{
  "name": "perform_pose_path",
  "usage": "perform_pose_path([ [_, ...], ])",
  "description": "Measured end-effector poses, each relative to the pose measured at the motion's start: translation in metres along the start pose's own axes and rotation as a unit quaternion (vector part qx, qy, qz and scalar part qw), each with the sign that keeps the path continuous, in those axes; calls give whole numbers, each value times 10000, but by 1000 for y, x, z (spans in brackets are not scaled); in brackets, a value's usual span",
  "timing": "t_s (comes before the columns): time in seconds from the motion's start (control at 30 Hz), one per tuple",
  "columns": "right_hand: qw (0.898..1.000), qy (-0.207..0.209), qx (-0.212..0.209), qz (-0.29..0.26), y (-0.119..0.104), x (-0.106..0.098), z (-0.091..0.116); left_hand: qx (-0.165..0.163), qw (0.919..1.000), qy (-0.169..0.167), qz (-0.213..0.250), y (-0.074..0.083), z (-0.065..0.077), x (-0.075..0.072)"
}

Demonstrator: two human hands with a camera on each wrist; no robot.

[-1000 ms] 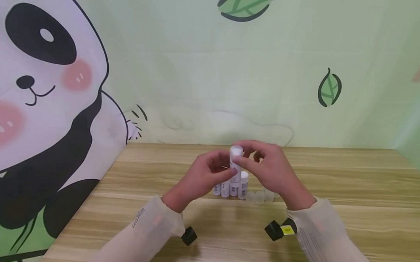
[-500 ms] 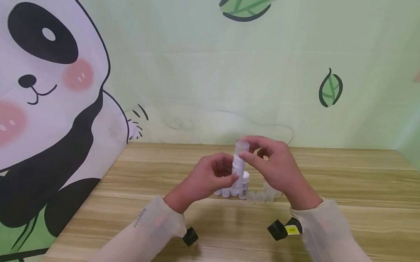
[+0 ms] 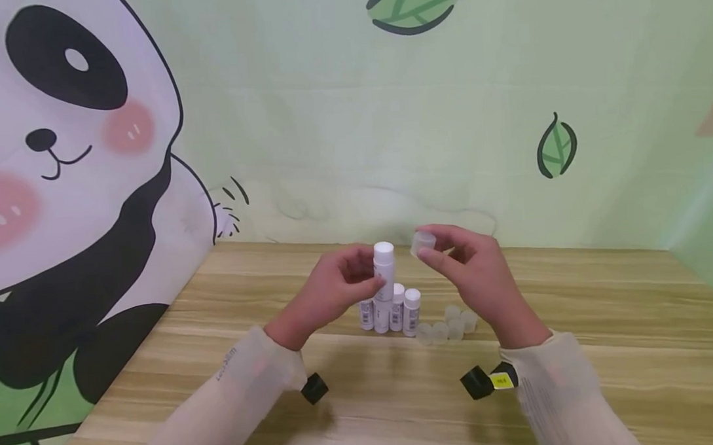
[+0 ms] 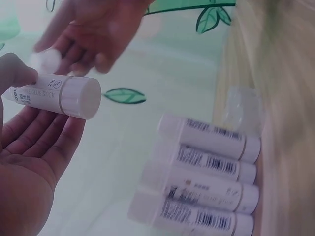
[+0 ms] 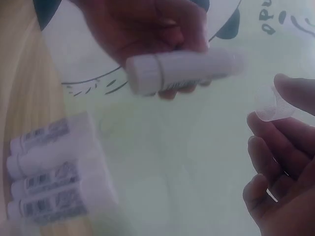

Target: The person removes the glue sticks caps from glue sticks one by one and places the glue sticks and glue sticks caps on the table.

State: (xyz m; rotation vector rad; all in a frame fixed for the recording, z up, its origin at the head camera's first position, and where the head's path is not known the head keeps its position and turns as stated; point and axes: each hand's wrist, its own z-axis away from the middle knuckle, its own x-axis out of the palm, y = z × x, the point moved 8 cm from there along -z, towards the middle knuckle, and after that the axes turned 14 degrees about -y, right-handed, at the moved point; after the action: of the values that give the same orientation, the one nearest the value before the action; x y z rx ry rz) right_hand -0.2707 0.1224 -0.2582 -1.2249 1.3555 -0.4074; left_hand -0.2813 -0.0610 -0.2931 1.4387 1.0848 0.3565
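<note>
A white glue stick [image 3: 384, 270] is held upright by my left hand [image 3: 349, 275], thumb on one side and fingers on the other. Its label reads "glue stick" in the left wrist view, where the glue stick [image 4: 54, 94] appears sideways. To its right, my right hand [image 3: 472, 264] pinches a translucent cap [image 3: 423, 242], apart from the stick. The right wrist view shows this ribbed cap [image 5: 273, 104] between thumb and fingertips. Below the hands, several more glue sticks [image 3: 411, 312] stand upright in a row on the table.
Several loose translucent caps [image 3: 454, 328] lie on the wooden table [image 3: 374, 392], just right of the standing sticks. Behind the table hangs a green backdrop [image 3: 329, 118] with a panda and leaves. A small black device [image 3: 477, 382] sits at each wrist.
The translucent cap has come off the glue stick. My right hand has drawn it up and to the right, while my left hand has shifted slightly left with the stick.
</note>
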Motion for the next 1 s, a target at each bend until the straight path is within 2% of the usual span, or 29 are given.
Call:
perform_pose_path([
  [0.1,9998,-24,202,67,12,-2,1,-103,9997,243,3,-6,0,-12],
  [0.27,9993,4,245,295,34,-8,4,-276,9980,557,134,-18,0,-31],
  [0.57,9935,-254,497,992,65,-13,15,-597,9944,863,158,-43,-2,-48],
  [0.77,9885,-507,698,1239,81,-16,28,-916,9919,874,95,-68,-5,-53],
  [1.0,9798,-743,932,1606,103,-16,44,-1181,9910,633,4,-95,-9,-50],
])
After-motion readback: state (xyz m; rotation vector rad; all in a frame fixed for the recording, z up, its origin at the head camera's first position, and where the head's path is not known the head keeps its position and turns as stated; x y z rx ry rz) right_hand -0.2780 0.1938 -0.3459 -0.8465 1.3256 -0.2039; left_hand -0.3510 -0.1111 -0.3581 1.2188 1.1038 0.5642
